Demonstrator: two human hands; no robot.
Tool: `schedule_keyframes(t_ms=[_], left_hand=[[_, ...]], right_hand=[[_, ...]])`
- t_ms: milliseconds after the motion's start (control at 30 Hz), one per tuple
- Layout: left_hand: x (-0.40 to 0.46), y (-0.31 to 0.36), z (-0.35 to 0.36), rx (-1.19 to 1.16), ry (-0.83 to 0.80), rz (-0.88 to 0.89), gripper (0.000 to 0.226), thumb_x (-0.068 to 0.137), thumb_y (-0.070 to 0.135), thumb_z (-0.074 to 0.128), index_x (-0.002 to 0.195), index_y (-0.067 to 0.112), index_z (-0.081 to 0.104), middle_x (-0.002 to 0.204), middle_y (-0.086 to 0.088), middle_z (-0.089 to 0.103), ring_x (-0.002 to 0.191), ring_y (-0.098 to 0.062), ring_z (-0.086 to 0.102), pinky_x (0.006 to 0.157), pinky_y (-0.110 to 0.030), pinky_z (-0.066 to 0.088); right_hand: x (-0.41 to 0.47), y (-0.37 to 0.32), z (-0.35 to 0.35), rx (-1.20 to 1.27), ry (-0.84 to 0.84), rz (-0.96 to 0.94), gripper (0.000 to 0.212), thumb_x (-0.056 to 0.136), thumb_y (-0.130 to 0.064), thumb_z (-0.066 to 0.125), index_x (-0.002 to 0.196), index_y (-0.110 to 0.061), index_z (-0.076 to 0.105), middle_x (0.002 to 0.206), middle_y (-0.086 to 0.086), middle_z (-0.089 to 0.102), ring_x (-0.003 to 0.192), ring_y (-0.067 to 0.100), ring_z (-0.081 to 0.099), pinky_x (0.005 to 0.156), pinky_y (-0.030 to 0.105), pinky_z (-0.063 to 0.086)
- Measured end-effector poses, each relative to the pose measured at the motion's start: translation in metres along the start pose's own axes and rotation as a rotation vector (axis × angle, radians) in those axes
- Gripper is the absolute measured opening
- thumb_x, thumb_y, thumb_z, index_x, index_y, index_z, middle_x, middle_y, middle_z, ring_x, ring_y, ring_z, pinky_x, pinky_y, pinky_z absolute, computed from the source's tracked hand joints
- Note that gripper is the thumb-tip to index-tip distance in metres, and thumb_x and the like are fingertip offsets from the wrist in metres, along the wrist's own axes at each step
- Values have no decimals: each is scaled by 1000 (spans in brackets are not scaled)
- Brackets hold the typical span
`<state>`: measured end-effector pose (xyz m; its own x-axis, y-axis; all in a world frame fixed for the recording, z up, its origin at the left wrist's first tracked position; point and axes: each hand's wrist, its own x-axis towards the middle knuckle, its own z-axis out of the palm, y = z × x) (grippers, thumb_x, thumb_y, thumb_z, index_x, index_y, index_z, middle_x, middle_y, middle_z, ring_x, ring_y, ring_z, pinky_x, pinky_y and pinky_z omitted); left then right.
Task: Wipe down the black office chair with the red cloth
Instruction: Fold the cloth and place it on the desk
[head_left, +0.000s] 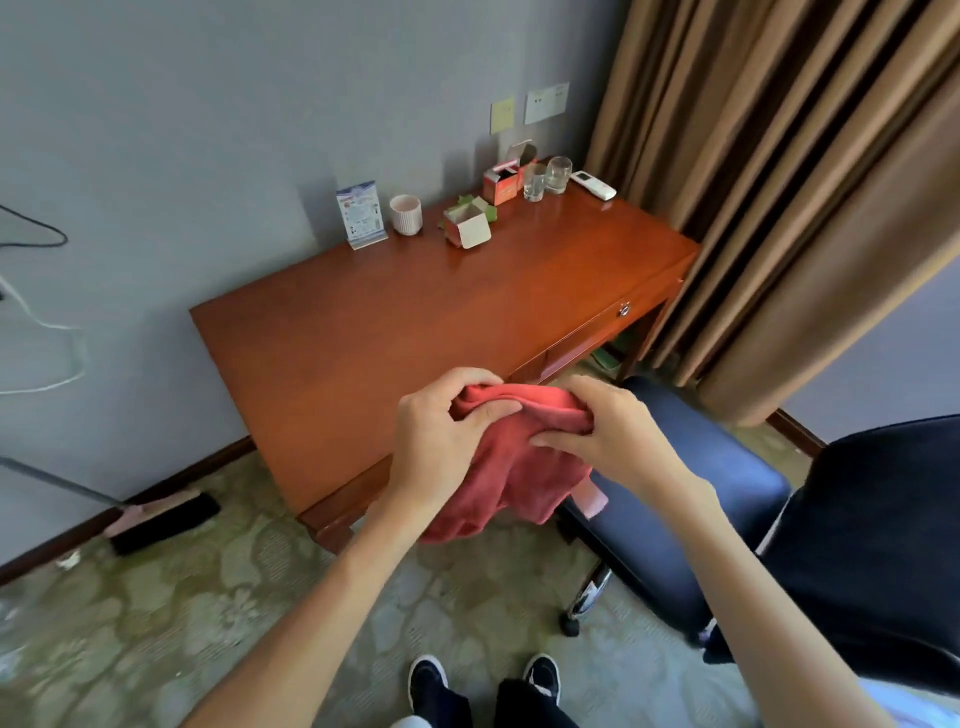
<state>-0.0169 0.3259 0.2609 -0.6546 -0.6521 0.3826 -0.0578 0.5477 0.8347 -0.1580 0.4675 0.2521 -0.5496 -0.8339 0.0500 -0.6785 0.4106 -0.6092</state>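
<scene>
1. Red cloth (511, 467): centre of the frame, bunched at its top edge and hanging loose below, held in the air in front of the desk's near edge.
2. Left hand (444, 431): centre, fingers curled over the cloth's upper left part, thumb pressing the fabric from the front.
3. Right hand (613, 426): just right of centre, fingers curled round the cloth's upper right part, gripping it.
4. Black office chair (691, 499): lower right; dark padded seat right of the cloth, black backrest at the right edge, a chromed base leg with a caster below.
5. Wooden desk (415, 322): middle of the frame, against the grey wall.
6. Desk items, upper centre: card stand (360, 213), ribbed cup (405, 214), open carton (467, 226), two glasses (545, 179), remote control (593, 185).
7. Broom (163, 522): lower left, on the carpet.
8. Brown curtain (779, 182): upper right.
</scene>
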Motion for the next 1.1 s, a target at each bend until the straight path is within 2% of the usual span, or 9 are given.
schedule_keyframes(t_ms=[67,167,333,533,700,800,867,967,1100], left_hand=[[3,-1,1,9,64,-50,16,75,21,83,88,20,72,82,19,68,78,3,62,72,-7,42],[1,-3,-3,102,135,59,16,76,20,82,85,12,71,80,12,66,73,-2,59,70,-10,42],[-27,-13,-7,225,207,265,28,79,21,81,80,-3,65,79,-4,60,66,-14,54,62,-20,45],[-43,-19,-5,206,247,47,42,77,36,79,105,17,55,79,7,55,67,-5,53,64,-13,46],[-32,-41,-17,17,-146,-182,65,66,66,73,117,27,64,90,24,51,82,2,55,76,-10,44],[-23,-61,-27,51,-374,-282,37,58,59,83,84,42,64,93,24,48,88,2,54,79,-15,46],[-23,-77,-32,177,-387,-206,29,65,55,81,67,37,58,91,25,41,93,3,46,82,-12,38],[-13,-115,-50,163,-329,-120,23,76,46,77,80,29,63,107,16,43,112,-8,42,97,-13,35],[1,-154,-73,-141,-411,-388,26,89,11,68,87,31,51,81,16,58,76,-2,57,73,-16,45]], right_hand=[[13,6,-8,40,-26,-15,25,78,-47,79,91,-36,61,79,-14,62,70,3,58,66,33,51],[29,11,-10,70,71,-179,34,82,-39,77,110,-21,70,104,-8,66,94,12,62,84,37,54],[44,5,0,124,286,-461,33,82,6,63,111,-10,73,115,1,67,103,12,63,89,25,54],[65,-1,13,266,224,-591,48,70,23,50,105,-1,73,109,0,67,98,-7,60,78,10,49],[93,-15,21,370,20,-586,63,61,36,43,100,-7,66,102,3,63,87,11,61,60,23,50],[109,-26,20,437,-48,-558,68,63,35,37,103,-15,59,103,1,58,91,17,60,61,35,53],[121,-34,16,477,-99,-514,67,67,34,34,103,-17,58,103,-1,55,80,18,60,55,35,53],[145,-47,13,445,-120,-482,65,66,33,32,102,-14,58,102,0,54,71,21,59,50,35,52],[179,-64,18,310,10,-493,59,64,30,36,102,-10,58,101,-1,58,90,12,58,77,18,44]])
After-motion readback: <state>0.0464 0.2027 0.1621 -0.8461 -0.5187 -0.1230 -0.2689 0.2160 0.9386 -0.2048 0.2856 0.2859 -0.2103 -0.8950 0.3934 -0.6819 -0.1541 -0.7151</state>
